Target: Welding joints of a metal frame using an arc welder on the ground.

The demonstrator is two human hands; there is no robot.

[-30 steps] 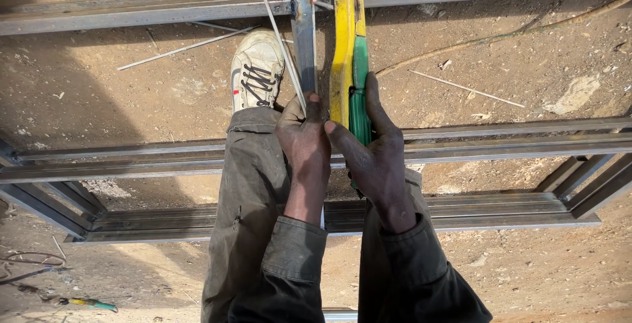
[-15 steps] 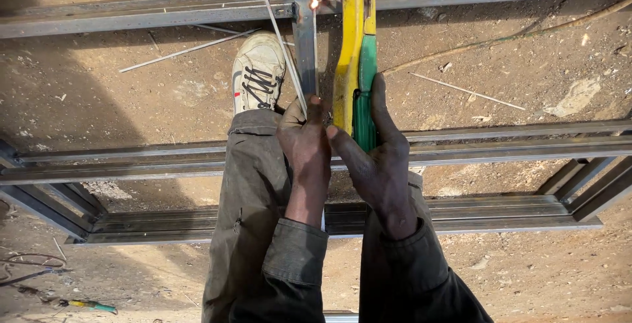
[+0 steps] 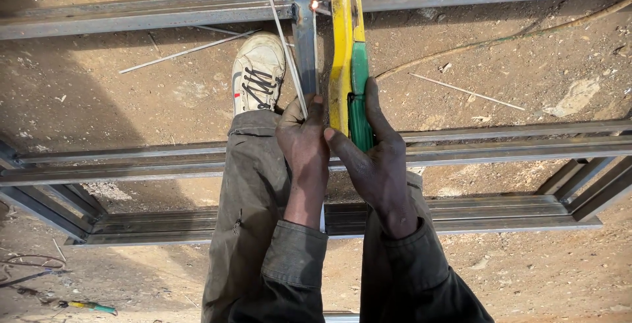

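Welding rod (image 3: 314, 53) tip glows at the joint (image 3: 309, 8) where upright bar meets top rail; weld looks just begun, seam mostly undone. Right hand (image 3: 374, 165) grips yellow-green holder (image 3: 347, 66); left hand (image 3: 304, 142) pinches the rod, steadying it.

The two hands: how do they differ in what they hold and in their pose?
The left hand pinches thin rods in a closed fist; the right hand wraps open fingers around a thick yellow and green holder. The left hand lies nearer the shoe; the right hand lies farther from it. Both point toward the steel frame.
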